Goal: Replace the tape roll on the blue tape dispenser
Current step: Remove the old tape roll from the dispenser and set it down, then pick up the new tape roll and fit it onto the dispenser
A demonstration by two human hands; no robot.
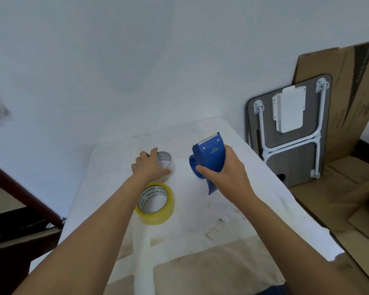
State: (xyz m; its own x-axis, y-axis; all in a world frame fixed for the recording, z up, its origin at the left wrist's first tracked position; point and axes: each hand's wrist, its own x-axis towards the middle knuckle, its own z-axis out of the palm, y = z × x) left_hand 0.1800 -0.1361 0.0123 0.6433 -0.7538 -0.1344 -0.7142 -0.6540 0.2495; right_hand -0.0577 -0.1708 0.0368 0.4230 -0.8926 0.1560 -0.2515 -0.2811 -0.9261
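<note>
On the white-covered tabletop (254,188), the left hand (150,167) sits at about 11 o'clock, fingers curled loosely on the empty tape core (165,159) — whether that grip pinches it, I cannot tell. Just below, near centre, the new yellow tape roll (156,203) lies flat. At 1 o'clock the right hand (224,174) wraps the blue tape dispenser (210,158) — grip pressed tight around its body, blade end pointing away.

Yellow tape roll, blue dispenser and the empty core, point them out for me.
yellow tape roll (158,216), head view, on its outer yellow side wall.
blue tape dispenser (213,152), head view, on its flat blue side plate.
empty core (166,159), head view, on its inner wall.
</note>
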